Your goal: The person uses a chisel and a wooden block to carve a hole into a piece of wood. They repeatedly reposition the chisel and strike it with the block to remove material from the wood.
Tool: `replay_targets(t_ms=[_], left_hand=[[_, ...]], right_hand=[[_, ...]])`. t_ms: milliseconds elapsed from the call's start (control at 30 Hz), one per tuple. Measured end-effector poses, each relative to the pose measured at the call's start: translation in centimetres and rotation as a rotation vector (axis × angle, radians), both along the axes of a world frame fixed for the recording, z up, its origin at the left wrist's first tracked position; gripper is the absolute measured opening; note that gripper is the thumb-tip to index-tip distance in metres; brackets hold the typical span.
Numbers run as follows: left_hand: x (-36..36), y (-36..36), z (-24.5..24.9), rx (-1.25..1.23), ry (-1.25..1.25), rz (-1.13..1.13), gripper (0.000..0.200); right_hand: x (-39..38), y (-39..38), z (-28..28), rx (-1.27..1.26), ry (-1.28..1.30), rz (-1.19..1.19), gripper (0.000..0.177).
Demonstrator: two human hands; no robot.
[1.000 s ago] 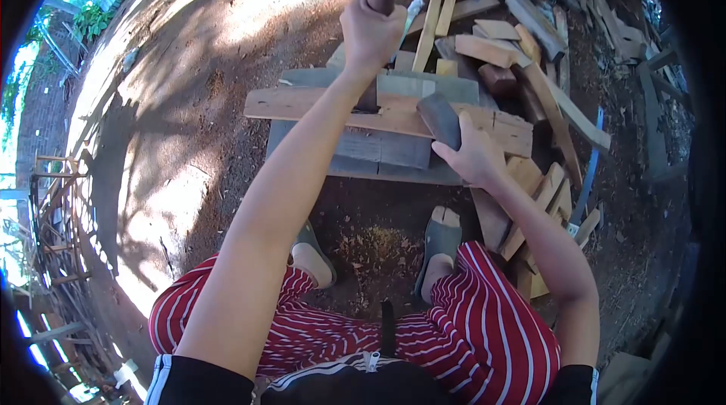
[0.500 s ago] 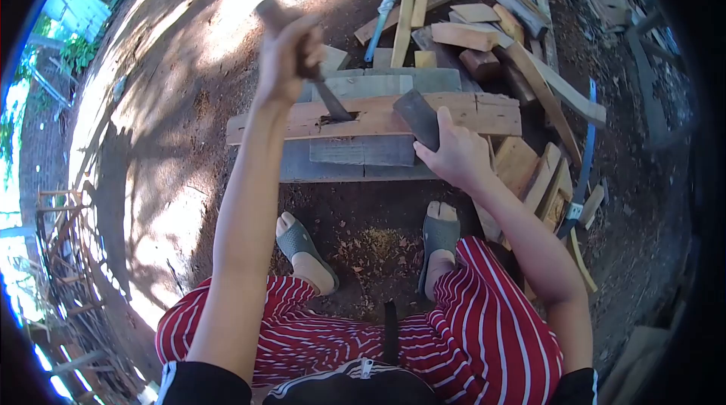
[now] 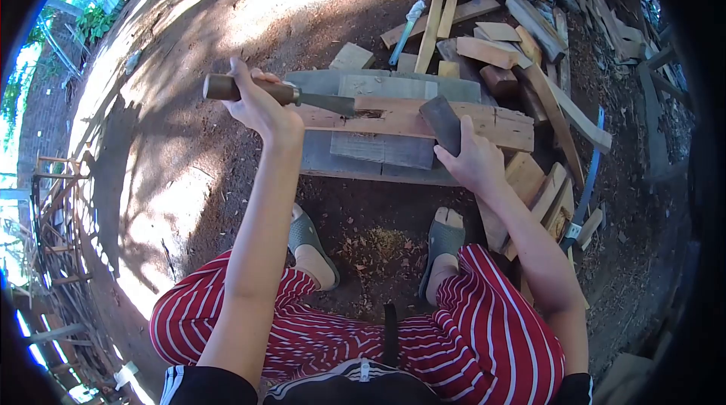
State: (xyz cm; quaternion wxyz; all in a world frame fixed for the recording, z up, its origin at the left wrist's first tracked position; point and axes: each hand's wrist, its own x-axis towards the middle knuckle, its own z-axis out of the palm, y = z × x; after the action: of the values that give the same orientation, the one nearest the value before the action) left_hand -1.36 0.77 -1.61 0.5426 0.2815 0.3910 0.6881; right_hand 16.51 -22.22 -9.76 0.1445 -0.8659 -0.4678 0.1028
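My left hand (image 3: 262, 108) is wrapped round the wooden handle of a chisel (image 3: 327, 104). The chisel lies nearly level, its blade tip at the left end of a rough slot (image 3: 370, 113) cut in a reddish wooden beam (image 3: 508, 127). My right hand (image 3: 476, 163) grips a dark rectangular block (image 3: 442, 124), which slants over the beam to the right of the slot. Its fingers are partly hidden behind the block. Under the beam lie weathered grey boards (image 3: 314, 154).
Offcuts (image 3: 484, 51) and long timber pieces are piled at the back right. A blue-handled tool (image 3: 408, 31) lies behind the boards. A long saw-like blade (image 3: 588, 178) rests at the right. Both feet (image 3: 446, 242) stand before the boards, among wood shavings.
My left hand has swung left and lower, tipping the chisel from steep to nearly level. My right hand still grips the dark block over the beam. The view has shifted slightly.
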Motion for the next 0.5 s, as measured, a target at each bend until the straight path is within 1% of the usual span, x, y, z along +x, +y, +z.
replay_targets(t_ms=[33, 67, 133, 167, 200, 267, 300, 367, 400, 467, 500], left_hand=[[-0.3, -0.5, -0.6, 0.208, 0.138, -0.050, 0.045], [-0.3, -0.8, -1.1, 0.202, 0.136, -0.051, 0.045], [-0.2, -1.6, -1.7, 0.643, 0.360, -0.230, 0.048], [-0.1, -1.9, -1.6, 0.705, 0.438, -0.305, 0.051], [0.2, -1.7, -2.1, 0.703, 0.443, -0.308, 0.051], [1.0, -0.7, -2.6, 0.880, 0.674, -0.309, 0.055], [1.8, -0.3, -2.6, 0.888, 0.694, -0.299, 0.055], [4.3, -0.5, -1.4, 1.014, 0.719, -0.108, 0.038], [4.6, -0.3, -1.0, 1.010, 0.724, -0.109, 0.038], [5.8, -0.5, 0.1, 0.673, 0.533, -0.168, 0.030], [6.2, -0.4, 1.0, 0.604, 0.484, -0.164, 0.025]], right_hand=[[0.0, 0.0, -0.1, -0.011, 0.001, -0.001, 0.067], [0.0, 0.0, -0.1, -0.021, 0.002, -0.004, 0.067], [0.0, 0.0, 0.0, -0.027, 0.001, -0.003, 0.067], [0.0, 0.0, 0.1, -0.029, 0.002, -0.004, 0.067], [0.0, -0.2, 0.1, -0.030, 0.008, -0.005, 0.067], [0.1, -0.1, 0.0, -0.001, 0.017, -0.005, 0.067], [0.0, 0.1, -0.1, 0.013, 0.030, 0.008, 0.067], [0.0, -0.1, -0.1, 0.038, 0.008, 0.011, 0.068], [-0.1, 0.0, 0.1, 0.035, 0.013, 0.013, 0.068], [0.0, 0.1, 0.6, -0.021, 0.034, 0.005, 0.068], [0.1, -0.1, 0.4, -0.024, 0.035, -0.001, 0.068]])
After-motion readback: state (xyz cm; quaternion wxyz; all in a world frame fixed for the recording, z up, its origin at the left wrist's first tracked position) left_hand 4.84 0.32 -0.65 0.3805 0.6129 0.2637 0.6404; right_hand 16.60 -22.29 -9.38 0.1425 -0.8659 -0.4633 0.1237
